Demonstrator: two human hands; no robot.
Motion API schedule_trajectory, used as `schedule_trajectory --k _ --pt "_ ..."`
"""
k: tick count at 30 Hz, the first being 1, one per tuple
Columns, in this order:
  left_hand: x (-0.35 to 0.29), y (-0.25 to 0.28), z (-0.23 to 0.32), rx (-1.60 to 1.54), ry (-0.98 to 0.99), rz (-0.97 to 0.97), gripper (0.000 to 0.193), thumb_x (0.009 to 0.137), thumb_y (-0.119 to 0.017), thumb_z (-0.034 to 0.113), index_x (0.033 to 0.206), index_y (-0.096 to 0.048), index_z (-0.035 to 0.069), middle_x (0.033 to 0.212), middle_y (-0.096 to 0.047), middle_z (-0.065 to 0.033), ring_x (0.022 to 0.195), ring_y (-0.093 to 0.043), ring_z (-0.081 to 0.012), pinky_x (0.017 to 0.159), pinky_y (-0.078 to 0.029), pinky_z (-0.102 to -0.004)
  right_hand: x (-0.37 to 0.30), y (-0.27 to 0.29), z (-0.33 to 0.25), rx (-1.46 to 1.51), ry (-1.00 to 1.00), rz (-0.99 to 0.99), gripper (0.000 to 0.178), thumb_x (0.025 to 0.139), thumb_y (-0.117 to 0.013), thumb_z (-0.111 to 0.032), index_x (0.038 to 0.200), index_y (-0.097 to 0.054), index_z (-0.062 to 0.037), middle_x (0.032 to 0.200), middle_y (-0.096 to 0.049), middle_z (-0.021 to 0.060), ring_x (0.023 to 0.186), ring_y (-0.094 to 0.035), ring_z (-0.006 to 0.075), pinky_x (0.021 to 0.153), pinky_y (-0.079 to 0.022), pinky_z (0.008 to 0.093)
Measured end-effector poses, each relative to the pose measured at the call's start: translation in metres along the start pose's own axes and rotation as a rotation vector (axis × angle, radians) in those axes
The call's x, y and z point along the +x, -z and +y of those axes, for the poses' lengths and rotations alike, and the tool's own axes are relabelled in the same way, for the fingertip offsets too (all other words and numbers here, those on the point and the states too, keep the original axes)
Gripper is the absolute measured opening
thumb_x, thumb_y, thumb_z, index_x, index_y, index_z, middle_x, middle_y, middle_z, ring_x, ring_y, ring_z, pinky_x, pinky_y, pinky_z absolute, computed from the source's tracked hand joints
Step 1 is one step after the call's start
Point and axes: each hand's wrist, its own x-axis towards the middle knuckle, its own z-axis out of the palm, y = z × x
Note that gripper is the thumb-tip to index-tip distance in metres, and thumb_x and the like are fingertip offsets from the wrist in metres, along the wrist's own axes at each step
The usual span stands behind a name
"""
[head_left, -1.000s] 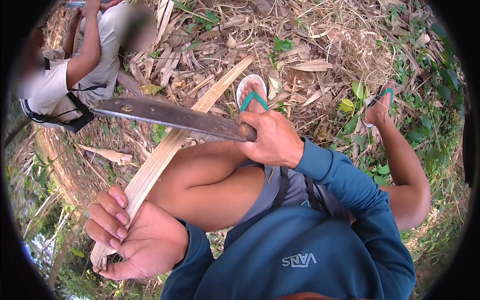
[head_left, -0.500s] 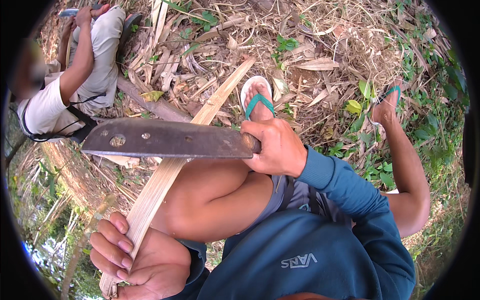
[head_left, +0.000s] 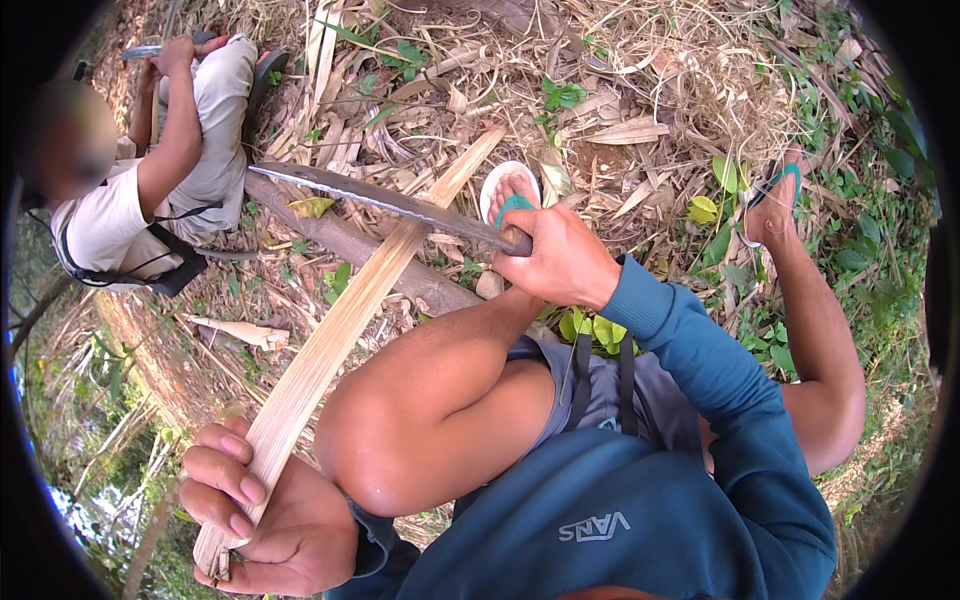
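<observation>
"Fingers (head_left: 213,468), both hands?"

"Left hand (head_left: 298,528) curls closed round one long, flat, pale wooden strip (head_left: 331,360); right hand (head_left: 565,258) wraps one wooden-handled, dark metal machete (head_left: 392,203)."

"Where's the strip?"

"Slanting forward from the left hand, crossing beneath the machete; contact unclear."

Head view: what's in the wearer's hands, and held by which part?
Left hand: wood strip, by its near end. Right hand: machete, by its handle.

The left hand (head_left: 290,528) grips a wooden strip (head_left: 335,355) while the right hand (head_left: 563,258) holds a machete (head_left: 390,200) across it.
</observation>
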Motion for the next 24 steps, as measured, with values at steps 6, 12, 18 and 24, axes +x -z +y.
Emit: schedule_trajectory --k 6,12,18,24 --pt "-0.005 -0.003 -0.009 0.074 -0.022 0.013 0.038 0.092 -0.045 0.049 0.083 -0.041 0.012 0.084 -0.037 -0.0051 0.092 -0.036 -0.023 0.099 -0.026 -0.0386 -0.018 0.003 -0.036 -0.032 0.209 -0.079 0.02 0.067 -0.066 -0.019 0.078 -0.064 -0.0025 0.061 -0.057 0.0207 0.06 -0.059 0.0403 0.058 -0.048 0.0461" --pt "-0.015 0.002 -0.017 0.028 -0.047 0.013 0.038 0.092 -0.044 0.05 0.079 -0.04 0.014 0.078 -0.038 -0.0029 0.088 -0.037 -0.0186 0.096 -0.027 -0.0367 0.0 0.002 0.002 -0.075 0.04 -0.003 0.018 0.069 -0.065 -0.019 0.076 -0.063 -0.0023 0.058 -0.056 0.0203 0.06 -0.06 0.0401 0.059 -0.049 0.0465" --pt "-0.033 -0.003 -0.012 0.012 -0.091 0.079 0.041 0.091 -0.046 0.052 0.08 -0.04 0.013 0.078 -0.038 -0.0044 0.088 -0.038 -0.021 0.096 -0.027 -0.0381 -0.016 -0.011 -0.017 -0.103 0.177 -0.027 0.024 0.068 -0.067 -0.022 0.081 -0.062 -0.0022 0.06 -0.058 0.0205 0.061 -0.061 0.0406 0.059 -0.049 0.0468" --pt "-0.041 -0.012 -0.025 0.076 -0.159 0.25 0.048 0.093 -0.035 0.061 0.079 -0.037 0.015 0.072 -0.039 -0.0029 0.081 -0.038 -0.0202 0.085 -0.032 -0.0372 -0.012 -0.007 -0.001 -0.158 0.099 -0.037 0.027 0.068 -0.064 -0.019 0.089 -0.066 -0.0022 0.063 -0.06 0.0227 0.064 -0.062 0.041 0.062 -0.051 0.0478"
